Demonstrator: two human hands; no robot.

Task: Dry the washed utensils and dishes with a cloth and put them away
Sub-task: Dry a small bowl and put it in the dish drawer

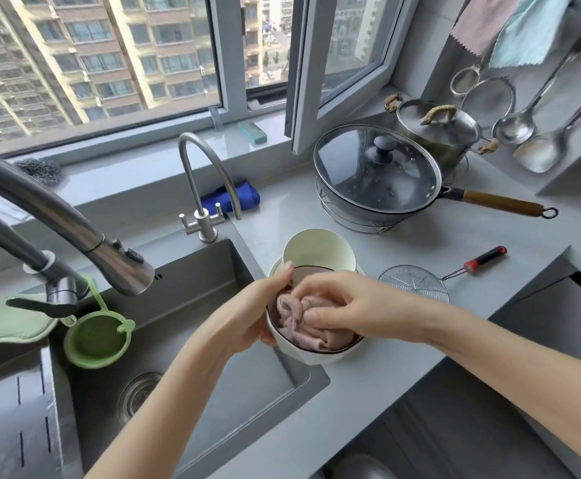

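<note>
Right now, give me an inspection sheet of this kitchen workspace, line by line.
Surface: grey countertop beside a steel sink; no spills seen.
Job's things: white bowl held over the sink's edge, pink cloth bunched inside it; more white bowls stacked behind; wire skimmer lying flat on the counter.
Clutter: lidded wok on a rack, steel pot, blue cloth, green strainer in the sink.
Grippers: left hand grips the bowl's rim; right hand presses the cloth into the bowl.
Cables: nothing seen.
Surroundings: open window, ladles and cloths hanging on the wall.
</note>
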